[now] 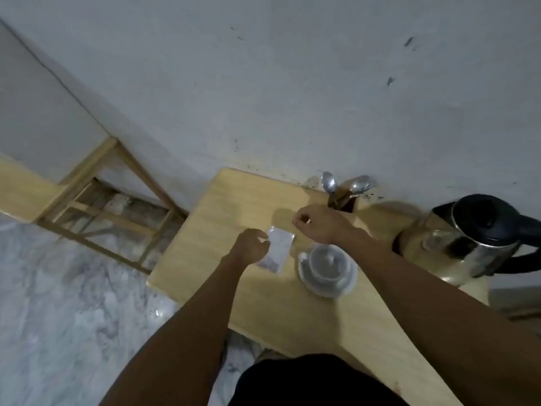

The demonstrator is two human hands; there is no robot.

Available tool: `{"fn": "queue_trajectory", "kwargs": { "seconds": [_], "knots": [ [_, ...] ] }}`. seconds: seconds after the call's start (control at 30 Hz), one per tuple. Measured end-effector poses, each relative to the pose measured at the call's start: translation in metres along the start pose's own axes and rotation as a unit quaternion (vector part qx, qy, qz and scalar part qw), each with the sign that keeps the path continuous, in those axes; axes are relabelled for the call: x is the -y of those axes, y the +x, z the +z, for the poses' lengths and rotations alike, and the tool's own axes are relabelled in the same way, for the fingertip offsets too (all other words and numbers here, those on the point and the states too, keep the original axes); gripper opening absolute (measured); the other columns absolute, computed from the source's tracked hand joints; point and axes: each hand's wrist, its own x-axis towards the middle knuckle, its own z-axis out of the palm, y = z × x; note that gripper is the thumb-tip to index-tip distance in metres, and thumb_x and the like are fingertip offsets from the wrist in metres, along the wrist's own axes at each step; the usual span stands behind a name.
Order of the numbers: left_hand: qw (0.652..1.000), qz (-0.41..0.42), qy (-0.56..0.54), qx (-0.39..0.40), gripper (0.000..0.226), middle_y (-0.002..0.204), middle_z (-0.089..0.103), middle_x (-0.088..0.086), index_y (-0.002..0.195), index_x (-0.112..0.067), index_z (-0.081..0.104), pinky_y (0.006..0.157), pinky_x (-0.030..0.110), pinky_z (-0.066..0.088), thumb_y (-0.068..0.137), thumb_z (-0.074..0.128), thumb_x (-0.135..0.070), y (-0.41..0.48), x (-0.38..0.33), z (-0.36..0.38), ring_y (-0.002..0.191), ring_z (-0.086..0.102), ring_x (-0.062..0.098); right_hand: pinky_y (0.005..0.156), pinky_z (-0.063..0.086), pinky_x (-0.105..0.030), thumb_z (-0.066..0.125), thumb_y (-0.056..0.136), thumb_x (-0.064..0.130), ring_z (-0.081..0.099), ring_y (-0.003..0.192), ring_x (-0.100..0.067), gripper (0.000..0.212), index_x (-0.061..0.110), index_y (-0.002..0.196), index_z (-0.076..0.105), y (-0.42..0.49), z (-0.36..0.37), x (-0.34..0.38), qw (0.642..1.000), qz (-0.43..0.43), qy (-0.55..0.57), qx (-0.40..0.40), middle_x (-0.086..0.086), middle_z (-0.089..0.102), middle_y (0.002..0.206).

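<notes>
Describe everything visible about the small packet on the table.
The packet is a small, flat, clear plastic sachet, pale at its far end with dark contents at its near end. It seems to lie slanted on the wooden table, left of the cup and saucer. The left hand pinches its left edge; the right hand hovers by its far corner, contact unclear.

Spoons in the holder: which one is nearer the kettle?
The spoon leaning out toward the kettle, bowl tilted sideways; the other spoon stands more upright, on the side away from the kettle.
</notes>
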Motion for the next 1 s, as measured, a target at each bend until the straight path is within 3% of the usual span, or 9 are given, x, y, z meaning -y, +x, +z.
{"fn": "queue_trajectory", "kwargs": {
  "seconds": [0.1, 0.2, 0.3, 0.43, 0.57, 0.7, 0.8, 0.9, 1.0],
  "knots": [
    [0.998, -0.051, -0.021, 0.012, 0.041, 0.128, 0.061, 0.015, 0.118, -0.005, 0.062, 0.097, 0.029, 0.042, 0.084, 0.061, -0.029, 0.006, 0.016, 0.018, 0.116, 0.058, 0.029, 0.075, 0.054, -0.036, 0.050, 0.091, 0.028, 0.065, 0.087, -0.019, 0.023, 0.021, 0.091, 0.072, 0.014, 0.025, -0.003, 0.998, 0.051, -0.020, 0.040, 0.003, 0.071, 0.093],
    [0.997, -0.058, 0.048, -0.011, 0.045, 0.122, 0.056, 0.018, 0.116, -0.005, 0.059, 0.095, 0.041, 0.044, 0.083, 0.059, -0.035, 0.006, 0.021, 0.031, 0.118, 0.049, 0.035, 0.082, 0.052, -0.035, 0.051, 0.090, 0.028, 0.062, 0.099, -0.018, 0.024, 0.024, 0.106, 0.069, 0.027, 0.045, -0.007, 0.992, 0.106, -0.017, 0.060, 0.005, 0.068, 0.111],
    [0.993, -0.047, 0.096, -0.046, 0.043, 0.119, 0.052, 0.016, 0.114, -0.009, 0.059, 0.090, 0.042, 0.044, 0.082, 0.058, -0.038, 0.017, 0.027, 0.041, 0.115, 0.044, 0.034, 0.089, 0.046, -0.034, 0.052, 0.089, 0.028, 0.055, 0.116, -0.021, 0.036, 0.025, 0.125, 0.058, 0.045, 0.060, -0.015, 0.986, 0.146, -0.021, 0.074, 0.001, 0.056, 0.131],
    [0.990, -0.013, 0.105, -0.092, 0.036, 0.110, 0.055, 0.013, 0.106, -0.010, 0.061, 0.084, 0.040, 0.043, 0.081, 0.061, -0.036, 0.025, 0.035, 0.047, 0.109, 0.046, 0.032, 0.091, 0.044, -0.036, 0.048, 0.091, 0.023, 0.050, 0.122, -0.027, 0.046, 0.027, 0.136, 0.046, 0.064, 0.081, -0.020, 0.977, 0.195, -0.025, 0.082, -0.005, 0.047, 0.138],
    [0.987, 0.019, 0.110, -0.115, 0.033, 0.101, 0.059, 0.013, 0.101, -0.011, 0.063, 0.077, 0.037, 0.041, 0.079, 0.064, -0.036, 0.027, 0.047, 0.050, 0.100, 0.050, 0.032, 0.090, 0.044, -0.037, 0.049, 0.090, 0.027, 0.052, 0.117, -0.027, 0.039, 0.027, 0.129, 0.054, 0.074, 0.097, -0.013, 0.973, 0.221, -0.044, 0.054, -0.004, 0.054, 0.130],
    [0.986, 0.029, 0.101, -0.127, 0.030, 0.095, 0.060, 0.013, 0.097, -0.013, 0.065, 0.073, 0.035, 0.040, 0.077, 0.065, -0.036, 0.026, 0.051, 0.051, 0.094, 0.053, 0.034, 0.076, 0.042, -0.030, 0.053, 0.090, 0.029, 0.062, 0.100, -0.026, 0.017, 0.026, 0.099, 0.067, 0.076, 0.105, -0.009, 0.967, 0.256, -0.011, 0.012, -0.001, 0.068, 0.107],
    [0.993, 0.008, 0.073, -0.094, 0.041, 0.110, 0.058, 0.014, 0.110, -0.018, 0.064, 0.084, 0.039, 0.041, 0.080, 0.060, -0.046, 0.032, 0.050, 0.041, 0.104, 0.050, 0.037, 0.070, 0.044, -0.027, 0.061, 0.088, 0.022, 0.062, 0.086, -0.020, 0.011, 0.026, 0.079, 0.066, 0.074, 0.100, -0.010, 0.963, 0.233, 0.136, -0.006, 0.001, 0.068, 0.090],
    [0.996, -0.015, -0.070, -0.058, 0.052, 0.131, 0.048, 0.008, 0.127, -0.028, 0.055, 0.103, 0.044, 0.032, 0.082, 0.052, -0.053, 0.038, 0.039, 0.018, 0.122, 0.040, 0.032, 0.058, 0.039, -0.014, 0.065, 0.091, 0.019, 0.053, 0.068, -0.010, 0.010, 0.016, 0.082, 0.067, 0.060, 0.083, 0.001, 0.952, 0.182, 0.244, -0.038, 0.004, 0.061, 0.073],
    [0.983, 0.058, -0.176, 0.004, 0.032, 0.110, 0.064, -0.003, 0.118, -0.024, 0.062, 0.091, 0.009, 0.041, 0.092, 0.051, -0.039, 0.041, 0.027, -0.013, 0.107, 0.057, 0.015, 0.055, 0.038, -0.007, 0.063, 0.094, 0.019, 0.053, 0.064, -0.005, 0.011, 0.010, 0.091, 0.068, 0.042, 0.067, 0.014, 0.941, 0.150, 0.301, -0.046, 0.004, 0.061, 0.075]
  ]
}}
